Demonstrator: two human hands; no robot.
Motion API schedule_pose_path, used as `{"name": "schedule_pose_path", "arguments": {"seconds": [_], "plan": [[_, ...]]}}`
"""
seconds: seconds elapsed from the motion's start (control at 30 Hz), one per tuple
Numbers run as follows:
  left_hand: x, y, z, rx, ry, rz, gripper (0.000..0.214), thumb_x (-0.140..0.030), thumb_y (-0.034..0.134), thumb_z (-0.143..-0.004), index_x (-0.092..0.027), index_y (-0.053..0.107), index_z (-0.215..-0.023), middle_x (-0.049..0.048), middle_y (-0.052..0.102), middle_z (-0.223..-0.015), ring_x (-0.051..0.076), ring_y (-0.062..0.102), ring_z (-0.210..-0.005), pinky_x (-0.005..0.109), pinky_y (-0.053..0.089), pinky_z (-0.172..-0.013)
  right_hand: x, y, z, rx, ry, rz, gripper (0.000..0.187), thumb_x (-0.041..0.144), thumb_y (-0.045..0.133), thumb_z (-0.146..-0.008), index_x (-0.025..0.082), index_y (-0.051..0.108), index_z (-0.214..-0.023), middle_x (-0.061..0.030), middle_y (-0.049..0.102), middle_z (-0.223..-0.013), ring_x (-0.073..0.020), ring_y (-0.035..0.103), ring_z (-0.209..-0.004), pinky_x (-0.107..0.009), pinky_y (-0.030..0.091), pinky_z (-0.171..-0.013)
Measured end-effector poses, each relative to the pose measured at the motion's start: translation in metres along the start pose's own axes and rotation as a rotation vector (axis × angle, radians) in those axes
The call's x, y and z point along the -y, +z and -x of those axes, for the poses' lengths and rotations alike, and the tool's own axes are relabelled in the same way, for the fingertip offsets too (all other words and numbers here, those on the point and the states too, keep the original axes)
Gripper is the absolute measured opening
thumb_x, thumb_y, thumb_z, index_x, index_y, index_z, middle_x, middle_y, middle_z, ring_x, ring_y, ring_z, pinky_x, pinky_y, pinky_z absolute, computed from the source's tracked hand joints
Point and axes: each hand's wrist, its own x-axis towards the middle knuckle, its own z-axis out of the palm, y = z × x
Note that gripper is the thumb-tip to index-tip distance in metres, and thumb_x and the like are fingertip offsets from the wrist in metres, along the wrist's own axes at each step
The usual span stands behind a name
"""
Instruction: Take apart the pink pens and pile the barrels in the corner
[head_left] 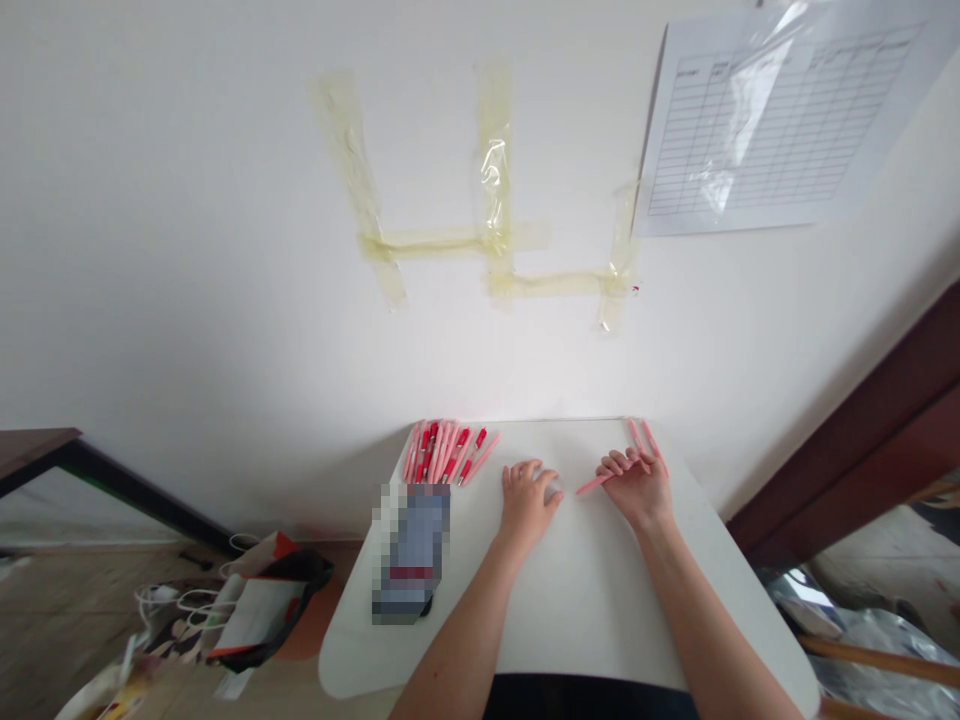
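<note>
My left hand (529,503) rests curled on the white table (585,600), its fingertips over a small pale spot I cannot make out. My right hand (635,487) lies a little to the right, with a pink pen (596,483) poking out to the left of its fingers. Two more pink pen barrels (646,437) stick out past its fingertips toward the wall. A row of pink pens with red parts (448,451) lies at the far table edge, left of my left hand. A pixelated rectangular object (411,552) covers the table's left side.
A white wall (225,250) rises behind the table, with yellowed tape strips (495,200) and a ruled sheet in plastic (780,120). A bag with cables (259,610) sits on the floor at left. Dark wooden furniture (862,440) stands at right.
</note>
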Motion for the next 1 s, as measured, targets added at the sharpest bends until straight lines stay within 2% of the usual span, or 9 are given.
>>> {"name": "schedule_pose_path", "arguments": {"seconds": [0.53,0.83,1.0], "plan": [[0.0003,0.0006,0.0002,0.003,0.002,-0.002,0.029,-0.039,0.064,-0.089,-0.033,0.066,-0.118,0.0036,0.056,-0.138,0.028,0.045,-0.132,0.060,0.020,-0.122,0.0006,0.0043,0.0009,-0.020,-0.010,-0.002,0.019,0.026,0.061,-0.077,0.022,0.045,-0.069,0.0054,0.041,-0.063,-0.0103,0.042,-0.058,-0.028,0.040,-0.057],[-0.0007,-0.0007,0.0008,0.009,0.006,-0.022,0.030,-0.039,0.063,-0.089,-0.033,0.066,-0.118,0.0040,0.056,-0.138,0.027,0.045,-0.132,0.060,0.021,-0.122,0.0005,0.0011,-0.0012,-0.033,-0.056,0.137,0.022,0.031,0.060,-0.079,0.023,0.042,-0.068,0.0056,0.039,-0.061,-0.0111,0.042,-0.055,-0.030,0.043,-0.055],[-0.0004,0.0002,0.0011,0.006,0.006,-0.019,0.030,-0.039,0.063,-0.089,-0.034,0.065,-0.119,0.0037,0.056,-0.138,0.027,0.045,-0.132,0.059,0.021,-0.122,0.0007,0.0056,0.0006,-0.028,-0.049,0.113,0.023,0.034,0.062,-0.080,0.023,0.045,-0.068,0.0053,0.040,-0.062,-0.0111,0.042,-0.055,-0.029,0.042,-0.054]]}}
